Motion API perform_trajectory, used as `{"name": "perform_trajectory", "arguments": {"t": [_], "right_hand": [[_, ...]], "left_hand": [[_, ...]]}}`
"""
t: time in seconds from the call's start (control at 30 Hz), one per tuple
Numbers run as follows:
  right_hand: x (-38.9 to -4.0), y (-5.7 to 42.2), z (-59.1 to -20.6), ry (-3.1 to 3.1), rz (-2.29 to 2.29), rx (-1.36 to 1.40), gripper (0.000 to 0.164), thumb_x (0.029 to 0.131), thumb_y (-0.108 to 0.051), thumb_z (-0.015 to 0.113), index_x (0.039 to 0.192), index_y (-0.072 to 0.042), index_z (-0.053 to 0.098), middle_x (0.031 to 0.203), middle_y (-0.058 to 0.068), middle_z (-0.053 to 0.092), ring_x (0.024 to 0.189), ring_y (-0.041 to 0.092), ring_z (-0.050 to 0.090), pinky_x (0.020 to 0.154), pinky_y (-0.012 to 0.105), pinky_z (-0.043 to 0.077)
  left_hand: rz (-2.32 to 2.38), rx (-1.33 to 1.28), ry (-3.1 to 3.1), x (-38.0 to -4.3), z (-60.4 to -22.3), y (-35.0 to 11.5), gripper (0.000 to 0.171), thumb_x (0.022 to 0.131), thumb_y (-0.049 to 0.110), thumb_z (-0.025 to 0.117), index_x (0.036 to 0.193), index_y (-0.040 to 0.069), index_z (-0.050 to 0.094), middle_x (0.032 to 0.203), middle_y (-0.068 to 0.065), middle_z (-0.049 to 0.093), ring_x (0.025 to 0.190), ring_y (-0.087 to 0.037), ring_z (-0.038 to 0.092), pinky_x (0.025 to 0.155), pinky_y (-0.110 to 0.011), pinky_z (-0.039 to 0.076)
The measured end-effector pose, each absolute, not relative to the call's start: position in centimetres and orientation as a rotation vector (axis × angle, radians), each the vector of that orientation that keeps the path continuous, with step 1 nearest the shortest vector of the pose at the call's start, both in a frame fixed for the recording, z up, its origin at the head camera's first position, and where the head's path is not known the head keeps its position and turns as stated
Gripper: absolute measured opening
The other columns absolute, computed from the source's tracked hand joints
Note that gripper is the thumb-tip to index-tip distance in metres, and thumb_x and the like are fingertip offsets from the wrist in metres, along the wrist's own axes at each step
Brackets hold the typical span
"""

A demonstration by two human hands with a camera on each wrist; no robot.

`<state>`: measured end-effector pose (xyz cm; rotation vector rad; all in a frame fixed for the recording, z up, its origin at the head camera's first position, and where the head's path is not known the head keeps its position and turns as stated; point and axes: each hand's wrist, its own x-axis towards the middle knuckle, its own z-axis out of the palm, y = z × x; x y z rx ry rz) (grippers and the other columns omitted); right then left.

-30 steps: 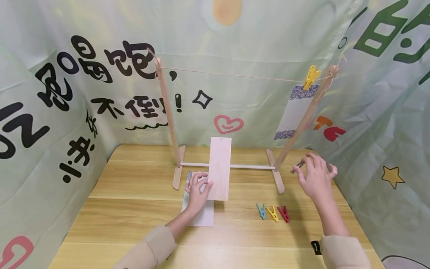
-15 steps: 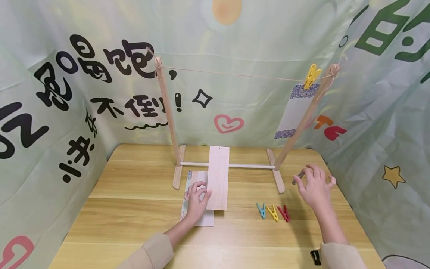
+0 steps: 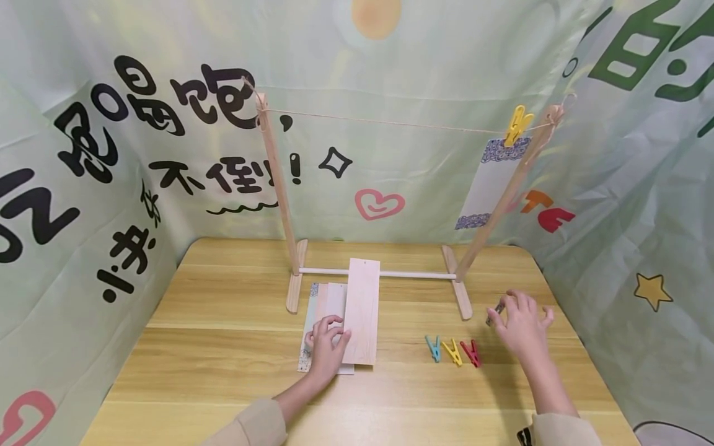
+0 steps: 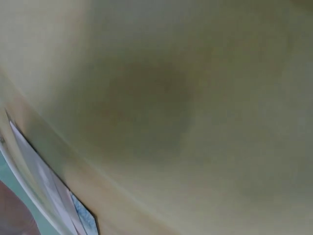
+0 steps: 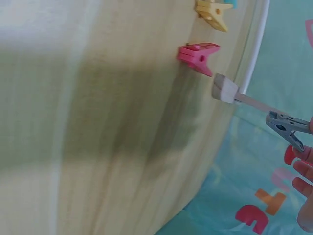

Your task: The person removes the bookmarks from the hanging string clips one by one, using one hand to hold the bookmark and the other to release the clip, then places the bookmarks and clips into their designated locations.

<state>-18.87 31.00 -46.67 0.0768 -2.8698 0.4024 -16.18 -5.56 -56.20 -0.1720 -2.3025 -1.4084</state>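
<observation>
My left hand pinches the lower left edge of a pale pink card with a small hole near its top. The card is above the table and partly covers a fanned stack of cards, some with patterned borders. My right hand pinches a grey clothespin over the right side of the table; it looks small and dark in the head view. Lying between the hands are a blue clothespin, a yellow clothespin and a red clothespin. The left wrist view shows mostly blurred tabletop.
A wooden stand with a left post, a right post and a white crossbar stands at the back. From its string a patterned card hangs by a yellow clothespin. A black object lies beside the right sleeve.
My left hand has lowered the pink card towards me, uncovering more of the stack. My right hand has also come down and nearer with the grey clothespin.
</observation>
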Motion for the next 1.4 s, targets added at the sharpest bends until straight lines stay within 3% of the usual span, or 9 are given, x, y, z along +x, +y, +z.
{"name": "perform_trajectory", "arguments": {"t": [0.67,1.4], "right_hand": [[-17.5,32.3,-50.1,-3.032,0.328,0.029,0.036,0.09,-0.03,0.053,0.099,0.005,0.055,0.12,0.028,0.039,0.113,0.048,0.03,0.089,0.07,0.005],[-17.1,32.4,-50.8,-3.231,0.286,0.0,0.059,0.091,-0.045,0.046,0.112,0.01,0.053,0.126,0.034,0.035,0.119,0.051,0.024,0.091,0.073,-0.002]], "left_hand": [[-1.364,-0.076,-2.39,-14.8,-57.8,-5.8,0.013,0.077,0.008,0.067,0.066,0.007,0.06,0.101,-0.005,0.056,0.102,-0.028,0.041,0.088,-0.053,0.011],[-1.138,0.045,-2.527,-15.1,-58.2,-6.4,0.012,0.075,0.011,0.069,0.066,0.005,0.063,0.105,-0.007,0.055,0.105,-0.029,0.04,0.089,-0.053,0.013]]}}
